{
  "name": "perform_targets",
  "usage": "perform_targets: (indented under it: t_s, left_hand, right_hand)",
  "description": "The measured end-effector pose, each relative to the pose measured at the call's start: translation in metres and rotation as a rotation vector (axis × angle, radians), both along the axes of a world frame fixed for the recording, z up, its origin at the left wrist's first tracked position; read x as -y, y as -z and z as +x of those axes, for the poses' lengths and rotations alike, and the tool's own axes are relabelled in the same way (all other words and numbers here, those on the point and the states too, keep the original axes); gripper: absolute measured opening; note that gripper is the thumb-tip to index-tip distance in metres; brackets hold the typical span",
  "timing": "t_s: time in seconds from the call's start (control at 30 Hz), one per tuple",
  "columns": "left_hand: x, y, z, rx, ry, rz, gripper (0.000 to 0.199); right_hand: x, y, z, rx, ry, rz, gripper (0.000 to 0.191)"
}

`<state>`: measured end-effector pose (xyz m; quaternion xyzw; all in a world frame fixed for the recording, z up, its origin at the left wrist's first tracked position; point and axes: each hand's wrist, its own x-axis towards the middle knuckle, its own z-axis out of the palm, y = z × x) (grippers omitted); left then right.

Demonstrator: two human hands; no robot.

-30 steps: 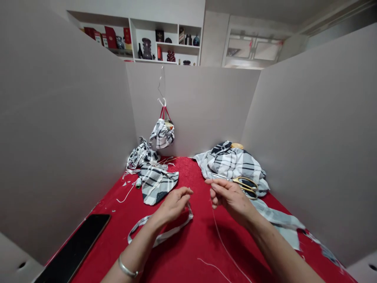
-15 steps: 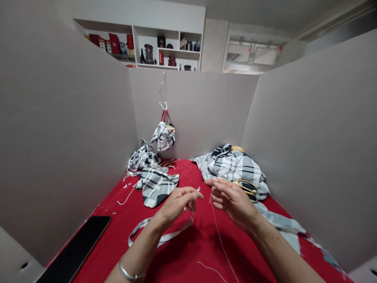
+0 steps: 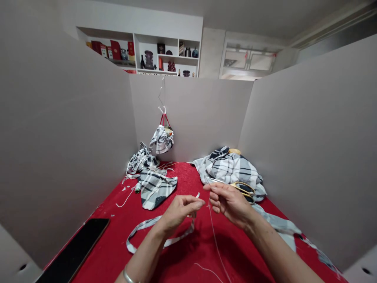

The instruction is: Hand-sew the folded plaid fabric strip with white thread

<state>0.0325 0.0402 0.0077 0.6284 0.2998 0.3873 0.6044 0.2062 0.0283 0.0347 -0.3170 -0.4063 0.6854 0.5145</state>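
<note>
My left hand pinches one end of a narrow plaid fabric strip, whose tip sticks up past my fingers and whose length loops down onto the red cloth. My right hand pinches a thin white cord that hangs down to the cloth. The two hands are close but apart. Just behind my right hand lie gold-handled scissors, with a crumpled plaid cloth under them. A flat plaid piece lies further left.
A black phone lies at the front left of the red-covered table. A green thread spool, a gathered plaid bundle and a hanging plaid pouch stand beyond. Grey partitions flank the table.
My left hand has moved right, towards my right hand, and the strip's tip now sticks up from its fingers. The whole view has tilted slightly upward.
</note>
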Motion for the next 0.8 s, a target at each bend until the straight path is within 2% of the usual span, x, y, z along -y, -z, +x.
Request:
perform_targets:
  t_s: [0.13, 0.3, 0.47, 0.5, 0.6, 0.63, 0.7, 0.8]
  left_hand:
    - [0.001, -0.003, 0.013, 0.022, 0.030, 0.053, 0.027]
    - [0.000, 0.005, 0.019, -0.078, -0.033, 0.083, 0.029]
    - [-0.002, 0.013, -0.014, -0.257, -0.089, 0.151, 0.029]
    - [-0.002, 0.013, -0.024, -0.300, -0.146, 0.191, 0.029]
    - [-0.005, 0.014, -0.053, -0.477, -0.461, 0.386, 0.034]
    - [-0.006, 0.014, -0.061, -0.532, -0.517, 0.417, 0.037]
    - [-0.006, 0.014, -0.073, -0.613, -0.541, 0.450, 0.041]
    - [-0.003, 0.016, -0.079, -0.651, -0.501, 0.461, 0.043]
  right_hand:
    - [-0.001, 0.001, -0.002, 0.011, -0.014, 0.011, 0.020]
    - [-0.001, 0.002, 0.004, 0.019, -0.011, -0.004, 0.020]
    - [-0.003, -0.001, 0.020, 0.023, 0.078, -0.019, 0.019]
    - [-0.004, -0.002, 0.023, 0.022, 0.100, -0.015, 0.019]
    - [-0.008, -0.005, 0.030, 0.018, 0.147, 0.007, 0.020]
    - [-0.008, -0.008, 0.032, 0.019, 0.157, 0.021, 0.020]
    - [-0.009, -0.015, 0.036, 0.026, 0.183, 0.057, 0.019]
    - [-0.010, -0.032, 0.044, 0.045, 0.244, 0.142, 0.017]
